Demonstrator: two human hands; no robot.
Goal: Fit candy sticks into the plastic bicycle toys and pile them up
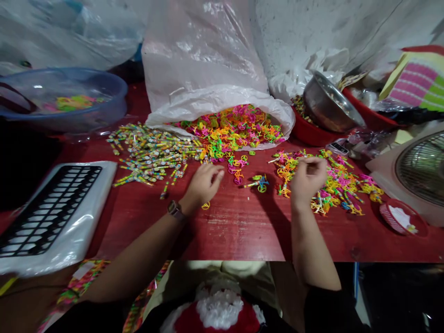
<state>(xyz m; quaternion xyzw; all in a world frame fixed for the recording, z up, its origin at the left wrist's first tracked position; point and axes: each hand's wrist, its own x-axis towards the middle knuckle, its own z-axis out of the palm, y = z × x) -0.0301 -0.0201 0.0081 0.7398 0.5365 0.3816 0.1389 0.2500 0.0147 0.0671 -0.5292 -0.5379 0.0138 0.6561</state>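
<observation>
Tub (104, 118): far left, bright parts inside.
Black frame (57, 194): on stacked clear plastic, long axis slanting away to upper right.
Sticks (156, 155): heaped left of left hand; most lie roughly sideways, a few at the near right edge slant toward the person.
Left hand (204, 185): fingers bent, right of sticks, below bag mouth; grasp can't be told. Watch (175, 209) on wrist.
Yellow ring (206, 206): on worktop (236, 231), just below left hand.
Bag (208, 55): behind, mouth facing person, full of bright parts (239, 122); more spill out right of left hand.
Toy (262, 181): alone on worktop, between the hands, touching neither; long axis near sideways, stick end points left, blue and green parts at right.
Right hand (308, 180): fingers curled, over left part of toy pile (338, 180); contents can't be told.
Toy pile: spreads mostly right of right hand, axes mixed.
Steel bowl (333, 104): behind pile, tilted.
Basket (391, 219): right, near fan (421, 171).
</observation>
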